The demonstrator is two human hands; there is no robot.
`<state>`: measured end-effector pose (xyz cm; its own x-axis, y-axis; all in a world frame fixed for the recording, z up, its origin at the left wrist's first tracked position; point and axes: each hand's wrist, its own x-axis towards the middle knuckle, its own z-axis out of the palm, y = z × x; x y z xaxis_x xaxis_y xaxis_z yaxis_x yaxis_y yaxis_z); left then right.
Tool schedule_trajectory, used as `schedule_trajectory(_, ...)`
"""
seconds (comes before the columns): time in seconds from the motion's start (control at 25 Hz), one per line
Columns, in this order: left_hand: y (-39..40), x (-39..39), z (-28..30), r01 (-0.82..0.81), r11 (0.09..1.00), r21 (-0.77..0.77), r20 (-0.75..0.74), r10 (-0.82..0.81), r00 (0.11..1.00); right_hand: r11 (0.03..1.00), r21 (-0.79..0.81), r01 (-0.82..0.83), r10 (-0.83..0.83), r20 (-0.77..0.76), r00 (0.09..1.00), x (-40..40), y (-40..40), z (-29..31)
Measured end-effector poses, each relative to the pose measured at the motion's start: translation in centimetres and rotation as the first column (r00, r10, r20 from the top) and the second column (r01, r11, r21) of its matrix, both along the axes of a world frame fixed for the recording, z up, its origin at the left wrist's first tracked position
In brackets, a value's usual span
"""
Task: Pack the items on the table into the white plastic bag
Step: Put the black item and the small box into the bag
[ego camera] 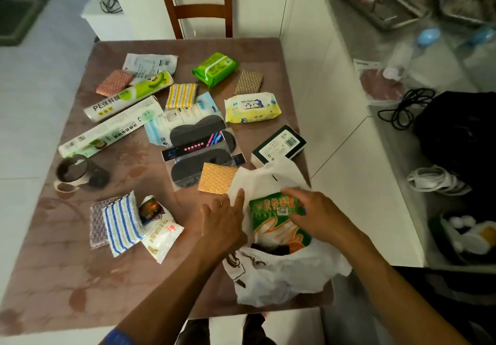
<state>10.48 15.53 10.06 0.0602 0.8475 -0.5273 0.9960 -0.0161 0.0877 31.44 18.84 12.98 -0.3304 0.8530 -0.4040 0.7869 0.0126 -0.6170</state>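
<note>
The white plastic bag lies open at the table's near right edge. A green and white packet sticks halfway out of its mouth. My right hand grips the packet's top edge. My left hand rests with straight fingers on the bag's left rim, holding it apart. Spread over the brown table are an orange cloth, a black eye mask pack, a dark box, a wipes pack, a green pack, two film rolls and striped cloths.
A glass mug stands at the table's left side. A wooden chair is at the far end. To the right a white counter carries a black bag, cables and metal trays. A white sachet lies beside the striped cloths.
</note>
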Motion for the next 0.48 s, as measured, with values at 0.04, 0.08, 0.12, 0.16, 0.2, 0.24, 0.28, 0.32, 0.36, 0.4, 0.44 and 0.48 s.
schedule_trajectory(0.04, 0.0, -0.5, -0.4, -0.017, 0.999, 0.031, 0.004, 0.016, 1.000, 0.995, 0.082, 0.055, -0.051, -0.045, 0.998, -0.4, 0.2, 0.5)
schedule_trajectory(0.08, -0.1, -0.9, -0.7, -0.022, 0.997, 0.078, 0.017, 0.020, 1.000, 0.980, 0.132, 0.146, -0.125, -0.157, 0.980, -0.8, 0.7, 1.4)
schedule_trajectory(0.12, -0.1, -1.3, -0.9, -0.018, 0.993, 0.115, 0.036, 0.014, 0.999, 0.959, 0.163, 0.230, -0.184, -0.253, 0.950, -1.2, 1.7, 2.2)
schedule_trajectory(0.16, 0.0, -1.5, -1.0, 0.003, 0.992, 0.128, 0.069, -0.012, 0.998, 0.939, 0.213, 0.270, -0.206, -0.281, 0.937, -1.6, 3.2, 2.9)
schedule_trajectory(0.2, 0.3, -1.5, -1.1, 0.045, 0.990, 0.134, 0.110, -0.060, 0.992, 0.916, 0.299, 0.267, -0.198, -0.241, 0.950, -1.9, 5.1, 3.0)
schedule_trajectory(0.24, 0.8, -1.3, -1.0, 0.085, 0.987, 0.137, 0.148, -0.105, 0.983, 0.896, 0.386, 0.221, -0.172, -0.158, 0.972, -2.2, 7.6, 2.7)
schedule_trajectory(0.28, 1.3, -1.0, -0.9, 0.102, 0.986, 0.132, 0.188, -0.126, 0.974, 0.888, 0.439, 0.135, -0.127, -0.047, 0.991, -2.4, 10.2, 1.5)
schedule_trajectory(0.32, 1.7, -0.7, -0.8, 0.086, 0.989, 0.118, 0.233, -0.112, 0.966, 0.900, 0.436, 0.011, -0.063, 0.106, 0.992, -2.8, 12.5, 0.1)
schedule_trajectory(0.36, 2.1, -0.5, -0.7, 0.050, 0.993, 0.103, 0.280, -0.077, 0.957, 0.915, 0.372, -0.154, 0.037, 0.303, 0.952, -3.1, 14.4, -1.5)
schedule_trajectory(0.4, 2.4, -0.3, -1.0, 0.004, 0.996, 0.087, 0.325, -0.032, 0.945, 0.915, 0.253, -0.316, 0.161, 0.487, 0.858, -3.4, 15.8, -3.1)
schedule_trajectory(0.44, 2.5, -0.4, -1.3, -0.041, 0.997, 0.069, 0.360, 0.013, 0.933, 0.886, 0.139, -0.442, 0.273, 0.613, 0.741, -3.7, 16.7, -4.5)
schedule_trajectory(0.48, 2.6, -0.4, -1.5, -0.068, 0.997, 0.049, 0.381, 0.044, 0.924, 0.847, 0.061, -0.528, 0.353, 0.679, 0.644, -3.9, 17.4, -5.7)
